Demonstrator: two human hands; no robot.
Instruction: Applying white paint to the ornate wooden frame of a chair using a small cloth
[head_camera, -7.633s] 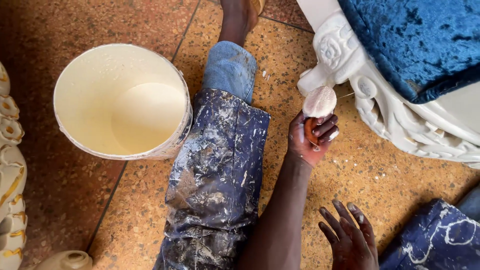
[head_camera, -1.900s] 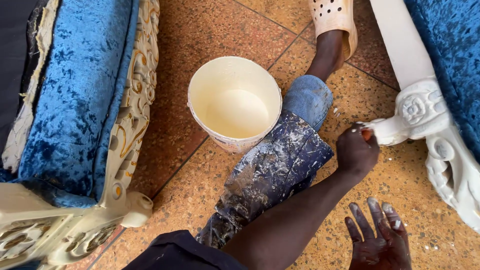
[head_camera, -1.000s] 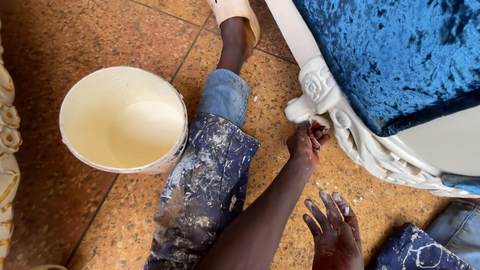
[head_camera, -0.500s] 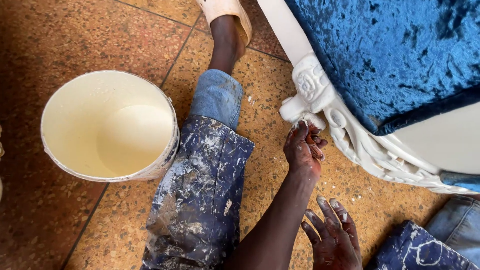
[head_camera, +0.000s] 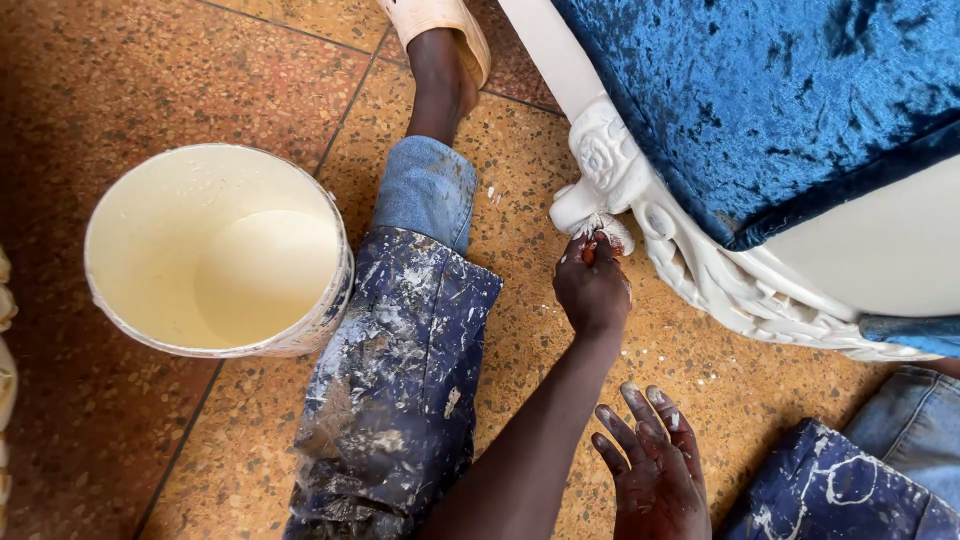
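Speckled tile floor (head_camera: 150, 80), bucket of cream paint (head_camera: 215, 250) at left.
Left hand (head_camera: 592, 290) grips a small pad (head_camera: 608, 228) against the carved white sofa leg (head_camera: 610, 180) — right hand (head_camera: 655, 470) open, fingers spread, on the floor behind.

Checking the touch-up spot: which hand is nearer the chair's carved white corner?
Left. The left hand presses a white pad against the carved corner; the right hand lies flat on the floor, apart from it.
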